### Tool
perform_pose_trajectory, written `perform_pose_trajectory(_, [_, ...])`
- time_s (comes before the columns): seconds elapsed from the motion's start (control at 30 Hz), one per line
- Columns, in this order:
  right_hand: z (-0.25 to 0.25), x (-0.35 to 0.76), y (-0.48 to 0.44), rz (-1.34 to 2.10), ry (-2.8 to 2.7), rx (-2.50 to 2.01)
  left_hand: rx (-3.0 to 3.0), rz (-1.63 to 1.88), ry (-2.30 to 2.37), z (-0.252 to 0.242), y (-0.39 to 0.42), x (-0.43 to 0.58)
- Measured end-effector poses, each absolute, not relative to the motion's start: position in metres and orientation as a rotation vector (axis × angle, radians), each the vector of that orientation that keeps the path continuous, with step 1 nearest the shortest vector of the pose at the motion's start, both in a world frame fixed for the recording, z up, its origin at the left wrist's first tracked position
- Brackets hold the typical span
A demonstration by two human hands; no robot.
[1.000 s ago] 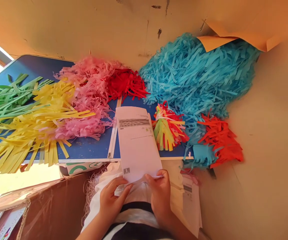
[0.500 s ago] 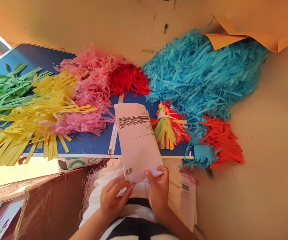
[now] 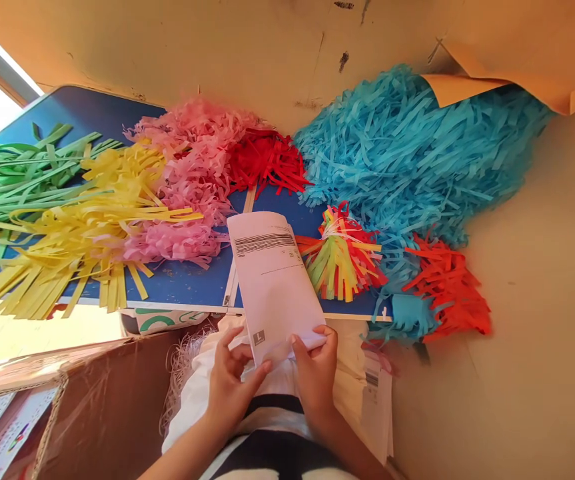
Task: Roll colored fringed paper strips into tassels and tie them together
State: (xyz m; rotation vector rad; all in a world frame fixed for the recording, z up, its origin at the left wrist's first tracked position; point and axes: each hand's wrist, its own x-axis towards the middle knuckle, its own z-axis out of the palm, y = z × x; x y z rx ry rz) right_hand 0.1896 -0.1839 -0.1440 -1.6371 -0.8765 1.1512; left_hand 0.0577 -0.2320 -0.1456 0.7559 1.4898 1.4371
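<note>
white packet (image 3: 278,293) between left hand (image 3: 230,380) and right hand (image 3: 318,377)

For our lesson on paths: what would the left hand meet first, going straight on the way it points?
The left hand would probably meet the white printed packet first: the packet's lower left edge lies right by it, though depth leaves contact unclear.

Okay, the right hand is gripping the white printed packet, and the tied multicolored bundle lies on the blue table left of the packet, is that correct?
Not quite: the tied multicolored bundle lies on the blue table to the right of the white printed packet, as the head view shows. The right hand is gripping the packet.
</note>
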Motion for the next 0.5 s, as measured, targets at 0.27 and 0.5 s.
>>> perform_pose_trajectory(0.27, [-0.142, 0.189, -0.186, 1.102, -0.996, -1.739, 0.164, 1.35, 1.143, -0.136, -0.205, 0.065])
perform_pose_trajectory(0.5, [-0.141, 0.192, -0.19, 1.16, -0.978, -1.691, 0.287, 1.328, 1.199, -0.124, -0.206, 0.06])
